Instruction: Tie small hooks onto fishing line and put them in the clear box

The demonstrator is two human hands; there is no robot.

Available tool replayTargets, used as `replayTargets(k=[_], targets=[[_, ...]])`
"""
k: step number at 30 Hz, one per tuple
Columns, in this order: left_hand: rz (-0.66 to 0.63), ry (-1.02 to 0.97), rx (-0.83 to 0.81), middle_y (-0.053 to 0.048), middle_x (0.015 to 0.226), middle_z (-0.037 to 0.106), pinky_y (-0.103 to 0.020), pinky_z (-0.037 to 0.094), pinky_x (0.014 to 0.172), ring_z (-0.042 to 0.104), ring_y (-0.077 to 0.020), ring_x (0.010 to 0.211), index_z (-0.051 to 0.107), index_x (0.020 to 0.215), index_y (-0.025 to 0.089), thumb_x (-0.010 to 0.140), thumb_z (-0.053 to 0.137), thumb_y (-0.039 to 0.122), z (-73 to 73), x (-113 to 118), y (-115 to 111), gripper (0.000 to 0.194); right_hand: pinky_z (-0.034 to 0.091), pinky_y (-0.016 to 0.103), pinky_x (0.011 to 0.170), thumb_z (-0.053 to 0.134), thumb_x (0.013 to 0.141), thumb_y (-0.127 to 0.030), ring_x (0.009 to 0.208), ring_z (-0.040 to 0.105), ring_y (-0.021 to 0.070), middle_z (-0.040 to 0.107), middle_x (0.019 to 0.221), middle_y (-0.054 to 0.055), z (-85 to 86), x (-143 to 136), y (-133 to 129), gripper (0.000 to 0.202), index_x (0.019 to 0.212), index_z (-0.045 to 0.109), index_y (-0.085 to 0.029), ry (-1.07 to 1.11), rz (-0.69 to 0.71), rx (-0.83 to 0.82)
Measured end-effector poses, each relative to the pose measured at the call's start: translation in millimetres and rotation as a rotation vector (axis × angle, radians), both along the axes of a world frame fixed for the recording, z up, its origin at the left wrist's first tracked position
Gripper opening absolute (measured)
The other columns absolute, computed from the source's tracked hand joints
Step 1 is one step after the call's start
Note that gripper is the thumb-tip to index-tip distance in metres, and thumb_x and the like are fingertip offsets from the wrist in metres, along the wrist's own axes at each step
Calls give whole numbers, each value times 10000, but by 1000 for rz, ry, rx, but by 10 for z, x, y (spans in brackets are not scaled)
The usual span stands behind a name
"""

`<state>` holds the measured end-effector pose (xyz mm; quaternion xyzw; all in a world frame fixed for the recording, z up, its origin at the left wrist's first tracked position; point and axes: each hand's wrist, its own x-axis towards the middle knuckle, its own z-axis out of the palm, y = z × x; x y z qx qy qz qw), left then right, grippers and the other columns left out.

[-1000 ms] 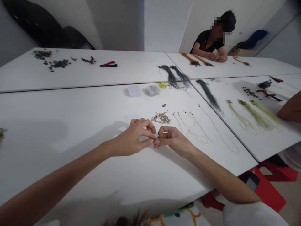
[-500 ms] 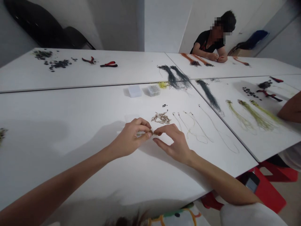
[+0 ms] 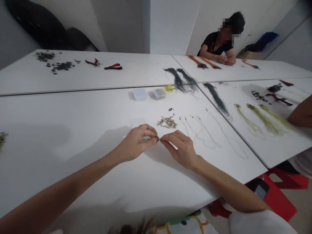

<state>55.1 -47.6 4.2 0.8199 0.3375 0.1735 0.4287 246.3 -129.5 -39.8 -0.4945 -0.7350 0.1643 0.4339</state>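
My left hand (image 3: 140, 142) is closed in a pinch on a small, thin item whose kind I cannot make out. Its fingertips almost meet those of my right hand (image 3: 180, 148), which pinches at the same spot. Just beyond the fingers lies a loose pile of thin brownish pieces (image 3: 167, 123), with a few tiny black bits (image 3: 171, 110) behind it. To the right, several thin pale lines (image 3: 207, 131) with small dark ends are laid out. A clear flat piece of plastic (image 3: 137, 122) rests behind my left hand.
Two small clear boxes (image 3: 139, 94) stand farther back, beside dark-green bundles of line (image 3: 179, 79). Red-handled pliers (image 3: 113, 66) and dark pieces (image 3: 60, 66) lie on the far table. Yellow-green bundles (image 3: 265, 120) lie at right, near another person's arm (image 3: 302, 112). A person sits opposite.
My right thumb and forefinger have closed together from a spread position, meeting at my left fingertips. My left hand has barely moved.
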Motion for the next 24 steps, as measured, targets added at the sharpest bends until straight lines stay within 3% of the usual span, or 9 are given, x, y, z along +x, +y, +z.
replayTargets(k=[11,15,17,21,24], targets=[[-5,0,-45,-36,1054,634,-353,456,790,595,-216,956,749,872,274,890,571,373,26,-7,-21,205,536,333,737,574,900,-163,795,672,179,729,829,21,135,-45,-45,130,940,675,-234,199,-13,-52],[33,45,-28,-16,1058,622,-345,433,783,574,-217,995,730,850,272,895,566,379,44,-11,-58,201,557,315,780,665,848,-199,826,694,167,732,916,28,110,-54,-27,179,1027,661,-214,236,-27,-102],[37,56,-18,-3,1066,618,-343,432,786,568,-212,1004,727,849,284,899,560,379,44,-17,-67,198,555,319,788,686,841,-225,839,699,171,734,945,33,102,-63,-24,221,1059,654,-213,220,-32,-111],[27,67,6,12,1076,616,-350,439,826,561,-202,1012,725,869,303,902,555,376,22,-30,-61,188,520,342,765,640,884,-220,775,684,178,746,858,19,109,-89,-27,82,948,692,-219,89,-75,-52],[21,87,37,7,1078,619,-358,445,833,551,-217,1044,725,866,300,901,554,377,0,-32,-56,191,496,345,767,617,897,-196,718,668,167,746,817,2,127,-99,-24,84,900,697,-220,38,-80,-43]])
